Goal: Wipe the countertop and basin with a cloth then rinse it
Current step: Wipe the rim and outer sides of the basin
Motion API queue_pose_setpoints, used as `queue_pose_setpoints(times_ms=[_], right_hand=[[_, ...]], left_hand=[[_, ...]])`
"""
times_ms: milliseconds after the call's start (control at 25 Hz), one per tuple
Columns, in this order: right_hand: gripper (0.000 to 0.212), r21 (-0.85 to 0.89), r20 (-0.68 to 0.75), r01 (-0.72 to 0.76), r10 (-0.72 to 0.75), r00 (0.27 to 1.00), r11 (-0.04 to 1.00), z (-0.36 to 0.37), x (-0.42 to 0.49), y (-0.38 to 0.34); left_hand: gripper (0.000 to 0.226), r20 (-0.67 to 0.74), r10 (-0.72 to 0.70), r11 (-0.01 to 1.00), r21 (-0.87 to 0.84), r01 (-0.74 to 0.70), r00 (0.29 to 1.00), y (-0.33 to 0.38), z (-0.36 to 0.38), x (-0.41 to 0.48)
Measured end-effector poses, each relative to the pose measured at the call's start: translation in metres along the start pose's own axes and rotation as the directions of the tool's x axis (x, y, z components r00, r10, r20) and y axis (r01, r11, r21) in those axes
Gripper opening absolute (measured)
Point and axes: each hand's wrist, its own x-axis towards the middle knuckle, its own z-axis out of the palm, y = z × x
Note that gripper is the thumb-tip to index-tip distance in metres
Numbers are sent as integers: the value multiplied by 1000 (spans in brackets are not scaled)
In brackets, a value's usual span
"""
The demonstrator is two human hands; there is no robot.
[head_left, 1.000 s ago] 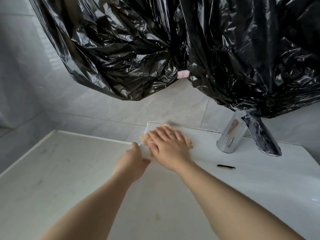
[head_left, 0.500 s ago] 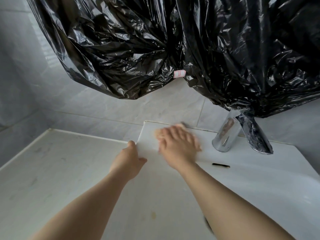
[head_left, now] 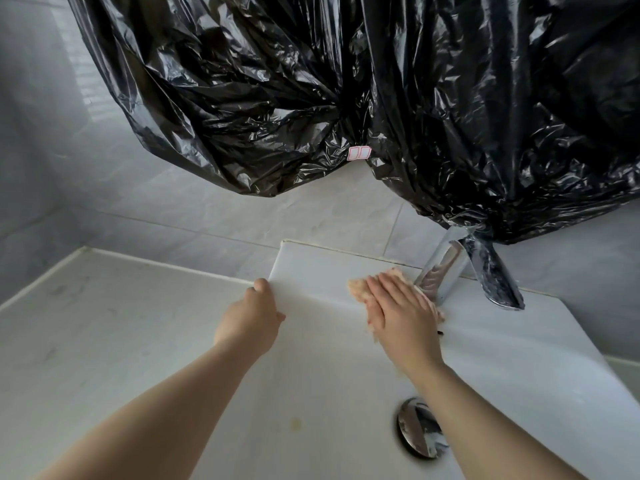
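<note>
My right hand lies flat on a pale peach cloth, pressing it onto the back rim of the white basin, just left of the chrome tap. Most of the cloth is hidden under the palm. My left hand grips the basin's left rim, thumb up on the edge. The pale countertop stretches to the left of the basin, with faint grey smudges on it.
A chrome drain sits in the basin bottom, beside my right forearm. A small yellowish stain marks the basin's left wall. Black plastic sheeting hangs over the grey tiled wall and drapes onto the tap.
My right hand has slid the cloth to the right along the basin's back rim, from the left corner to beside the tap. My left hand has stayed on the left rim.
</note>
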Motion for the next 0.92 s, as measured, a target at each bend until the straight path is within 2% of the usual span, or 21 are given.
queue_pose_setpoints(times_ms=[80,120,160,240,320,400,480,560,680,760,840,920], right_hand=[[40,46,-59,26,-24,998,999,-6,-23,12],[39,63,-102,34,-28,994,997,-9,-32,20],[38,71,-151,37,-26,988,997,-12,-39,27],[37,93,-230,7,15,973,996,-15,-47,40],[36,189,-183,-111,146,972,976,-16,-50,48],[40,241,-62,-343,367,928,908,-22,-44,56],[43,54,66,-472,469,881,880,-30,-31,65],[44,-122,201,-435,451,869,892,-41,-15,67],[44,-103,382,-438,442,812,893,-59,2,81],[54,-141,400,-392,414,817,909,-62,9,105],[62,-213,358,-386,440,824,897,-52,6,118],[83,-167,279,-414,445,851,895,-38,-4,103]], left_hand=[[45,-46,119,971,214,-106,992,4,-1,-6],[51,-65,235,913,358,-197,970,3,2,-7],[58,-113,385,844,445,-300,916,3,6,-6],[58,-158,555,771,466,-434,817,15,7,-4],[52,-59,625,719,431,-545,778,36,7,-3],[52,41,611,726,368,-581,790,59,12,-5],[55,69,562,771,318,-552,824,78,15,-9],[56,109,515,808,270,-524,850,94,25,-12],[58,167,451,846,232,-479,877,124,36,-20],[62,235,410,876,167,-452,881,148,41,-25],[68,308,366,891,157,-426,878,168,44,-32],[71,265,317,920,147,-363,911,180,50,-36]])
